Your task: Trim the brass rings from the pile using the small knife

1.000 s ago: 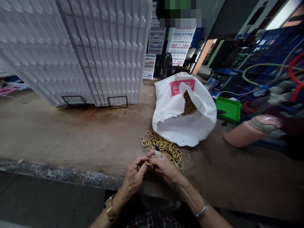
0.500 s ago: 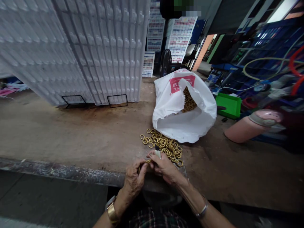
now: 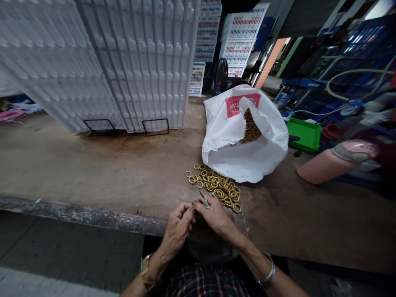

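A small pointed blade (image 3: 204,201) with a pale body, seemingly a knife, sticks up from my right hand (image 3: 218,218), whose fingers are closed around it. My left hand (image 3: 177,227) is closed in a pinch, its fingertips meeting those of the right. The brass-coloured ring seen there a moment ago is now mostly covered by the fingers. Just beyond the hands, a loose pile of brass-coloured rings (image 3: 218,185) lies on the wooden table (image 3: 123,177). Behind it a torn white sack (image 3: 247,161) lies on its side, with more rings showing inside.
Tall stacked clear plastic trays (image 3: 139,66) stand at the left in black wire stands (image 3: 156,127). To the right are a pink bottle (image 3: 328,165) and a green tray (image 3: 305,134). White crates (image 3: 238,49) are stacked behind. The table's worn front edge (image 3: 93,218) runs close to my hands.
The view has shifted slightly. My fingers have drawn together over the ring that showed between them, and the blade in my right hand stands out more clearly.
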`<state>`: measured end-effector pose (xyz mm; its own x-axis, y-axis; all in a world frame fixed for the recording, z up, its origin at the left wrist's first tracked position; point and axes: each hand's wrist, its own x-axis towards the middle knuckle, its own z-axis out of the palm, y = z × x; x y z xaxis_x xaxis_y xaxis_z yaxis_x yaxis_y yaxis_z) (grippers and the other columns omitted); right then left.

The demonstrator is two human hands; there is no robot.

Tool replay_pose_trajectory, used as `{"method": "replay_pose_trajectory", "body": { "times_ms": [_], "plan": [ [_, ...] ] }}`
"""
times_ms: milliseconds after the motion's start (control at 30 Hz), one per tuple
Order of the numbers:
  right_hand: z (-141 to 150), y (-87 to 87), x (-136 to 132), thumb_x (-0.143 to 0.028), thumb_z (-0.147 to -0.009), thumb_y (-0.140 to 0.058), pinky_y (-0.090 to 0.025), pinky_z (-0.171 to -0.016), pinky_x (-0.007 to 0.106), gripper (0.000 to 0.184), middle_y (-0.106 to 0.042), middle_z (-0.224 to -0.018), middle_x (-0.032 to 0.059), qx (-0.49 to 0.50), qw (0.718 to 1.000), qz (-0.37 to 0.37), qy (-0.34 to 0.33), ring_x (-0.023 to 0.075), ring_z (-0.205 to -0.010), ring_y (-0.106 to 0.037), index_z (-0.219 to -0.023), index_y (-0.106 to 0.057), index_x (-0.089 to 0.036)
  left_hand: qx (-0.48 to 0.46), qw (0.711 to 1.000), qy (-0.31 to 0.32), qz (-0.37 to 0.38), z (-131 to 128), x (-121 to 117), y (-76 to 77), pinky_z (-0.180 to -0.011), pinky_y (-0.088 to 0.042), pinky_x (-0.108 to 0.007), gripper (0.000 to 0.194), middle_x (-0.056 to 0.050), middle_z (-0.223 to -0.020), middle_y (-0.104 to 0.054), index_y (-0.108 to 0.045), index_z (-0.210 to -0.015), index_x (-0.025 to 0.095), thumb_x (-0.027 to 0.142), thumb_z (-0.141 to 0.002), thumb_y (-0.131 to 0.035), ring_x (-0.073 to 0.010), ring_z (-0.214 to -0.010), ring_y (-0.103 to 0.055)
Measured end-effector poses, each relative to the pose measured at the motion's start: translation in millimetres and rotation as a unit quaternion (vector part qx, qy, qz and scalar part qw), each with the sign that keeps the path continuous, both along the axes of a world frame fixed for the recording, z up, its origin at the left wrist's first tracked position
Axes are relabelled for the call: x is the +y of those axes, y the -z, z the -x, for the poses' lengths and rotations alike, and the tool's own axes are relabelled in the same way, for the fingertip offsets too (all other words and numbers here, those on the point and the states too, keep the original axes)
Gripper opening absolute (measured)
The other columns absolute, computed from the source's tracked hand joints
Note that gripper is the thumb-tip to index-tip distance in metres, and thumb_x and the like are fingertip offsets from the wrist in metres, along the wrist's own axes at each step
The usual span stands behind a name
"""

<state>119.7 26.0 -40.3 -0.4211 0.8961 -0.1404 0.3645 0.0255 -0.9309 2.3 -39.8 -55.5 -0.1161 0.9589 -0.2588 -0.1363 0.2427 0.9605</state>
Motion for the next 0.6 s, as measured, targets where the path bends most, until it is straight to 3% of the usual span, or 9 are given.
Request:
{"method": "replay_pose_trajectory", "body": {
  "times_ms": [233, 600],
  "plan": [
    [-2, 9.7, 0, -0.037, -0.077, -0.046, -0.031, -0.053, 0.024, 0.024, -0.042, -0.057, -0.0037, -0.002, 1.0, -0.008, -0.007, 0.0109, -0.057, -0.039, -0.061, -0.046, -0.018, -0.067, 0.996, 0.061, 0.012, 4, 0, 4.6, -0.038, -0.027, -0.015, 0.036, 0.007, -0.055, -0.045, -0.047, -0.077, 0.017, 0.052, -0.082, -0.05, -0.0037, -0.04, -0.035],
    [-3, 9.4, 4, -0.032, -0.082, -0.039, -0.035, -0.055, 0.024, 0.027, -0.051, -0.058, -0.0012, -0.008, 1.0, -0.014, -0.003, 0.0117, -0.055, -0.046, -0.062, -0.049, -0.018, -0.117, 0.992, 0.035, 0.021, 2, 1, 11.9, -0.038, -0.027, -0.013, 0.037, 0.006, -0.061, -0.049, -0.044, -0.078, 0.018, 0.054, -0.08, -0.054, -0.0023, -0.041, -0.036]
  ]
}}
